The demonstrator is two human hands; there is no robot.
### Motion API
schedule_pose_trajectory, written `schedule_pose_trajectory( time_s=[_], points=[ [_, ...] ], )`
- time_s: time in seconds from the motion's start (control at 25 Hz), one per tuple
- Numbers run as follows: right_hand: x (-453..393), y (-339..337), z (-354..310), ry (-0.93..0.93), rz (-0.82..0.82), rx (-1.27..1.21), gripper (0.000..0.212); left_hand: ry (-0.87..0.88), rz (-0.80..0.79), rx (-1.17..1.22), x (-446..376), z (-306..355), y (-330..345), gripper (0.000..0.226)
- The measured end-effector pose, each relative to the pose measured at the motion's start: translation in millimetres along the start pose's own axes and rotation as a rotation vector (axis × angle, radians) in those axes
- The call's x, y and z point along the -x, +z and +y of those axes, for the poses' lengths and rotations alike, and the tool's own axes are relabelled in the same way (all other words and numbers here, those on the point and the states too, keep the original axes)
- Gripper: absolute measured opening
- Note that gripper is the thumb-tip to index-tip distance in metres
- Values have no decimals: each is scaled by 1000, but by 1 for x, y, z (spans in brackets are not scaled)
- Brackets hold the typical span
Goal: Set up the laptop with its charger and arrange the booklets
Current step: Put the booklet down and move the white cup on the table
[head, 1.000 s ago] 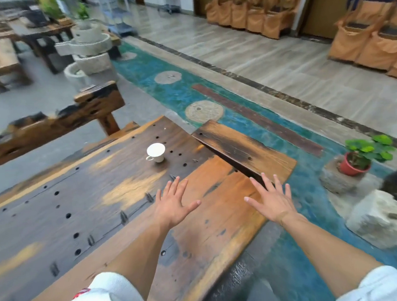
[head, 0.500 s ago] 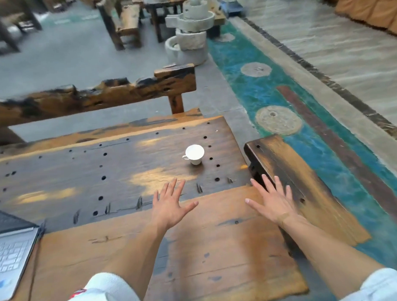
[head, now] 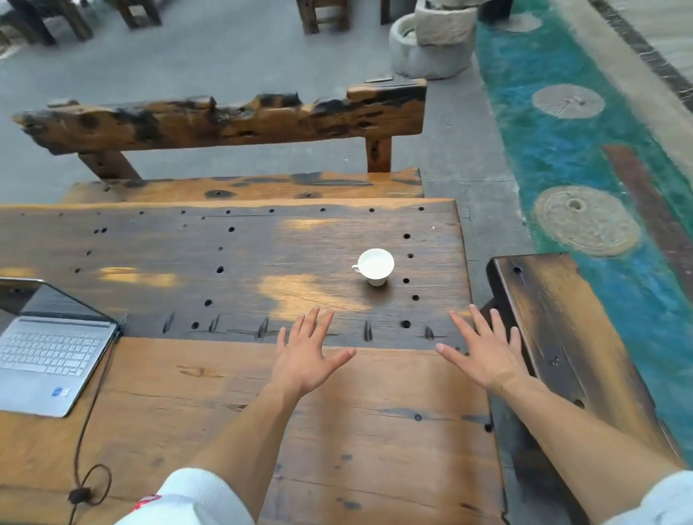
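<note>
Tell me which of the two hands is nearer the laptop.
The left hand. It hovers open over the middle of the table, on the laptop's side; the right hand is out by the table's right edge.

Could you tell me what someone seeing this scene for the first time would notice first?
Most likely the two bare hands, the left hand and the right hand, spread open with straight fingers over the near part of the wooden table. Next comes the small white cup, standing alone on the darker far plank, just beyond the hands. At the left edge sits an open laptop, with a black cable trailing from it toward the near edge.
</note>
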State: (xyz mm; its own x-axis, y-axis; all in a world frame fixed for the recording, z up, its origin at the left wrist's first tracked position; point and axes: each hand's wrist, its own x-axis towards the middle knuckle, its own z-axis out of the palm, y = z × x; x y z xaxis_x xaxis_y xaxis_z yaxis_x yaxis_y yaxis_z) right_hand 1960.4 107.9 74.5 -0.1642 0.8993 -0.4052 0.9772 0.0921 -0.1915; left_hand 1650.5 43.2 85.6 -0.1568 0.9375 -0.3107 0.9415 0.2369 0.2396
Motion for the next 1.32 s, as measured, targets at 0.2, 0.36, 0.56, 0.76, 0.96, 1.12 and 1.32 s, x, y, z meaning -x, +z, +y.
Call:
schedule_pose_trajectory(
  time_s=[0.2, 0.36, 0.56, 0.76, 0.96, 1.12, 1.32],
  points=[
    [-37, 2, -7, -28, -25, -8, 80, -32, -31, 15, -34, 0, 7, 88],
    [-69, 6, -14, -22, -73, -41, 80, -28, -54, 13, -67, -3, 12, 88],
    [-118, 14, -26, -21, -120, -72, 81, -26, -91, -13, -115, -10, 22, 86],
    [-180, 23, -39, -13, -80, -79, 81, -1, -115, 4, -184, -11, 26, 78],
    [-224, 36, -59, -17, -45, -186, 87, -9, -71, 190, -245, -2, 32, 48],
    [-245, 42, -72, -59, -111, -448, 89, -49, -148, 356, -271, 6, 42, 38],
    [-248, 42, -86, -37, -69, -638, 86, -147, -196, 721, -271, 10, 49, 26]
  ],
)
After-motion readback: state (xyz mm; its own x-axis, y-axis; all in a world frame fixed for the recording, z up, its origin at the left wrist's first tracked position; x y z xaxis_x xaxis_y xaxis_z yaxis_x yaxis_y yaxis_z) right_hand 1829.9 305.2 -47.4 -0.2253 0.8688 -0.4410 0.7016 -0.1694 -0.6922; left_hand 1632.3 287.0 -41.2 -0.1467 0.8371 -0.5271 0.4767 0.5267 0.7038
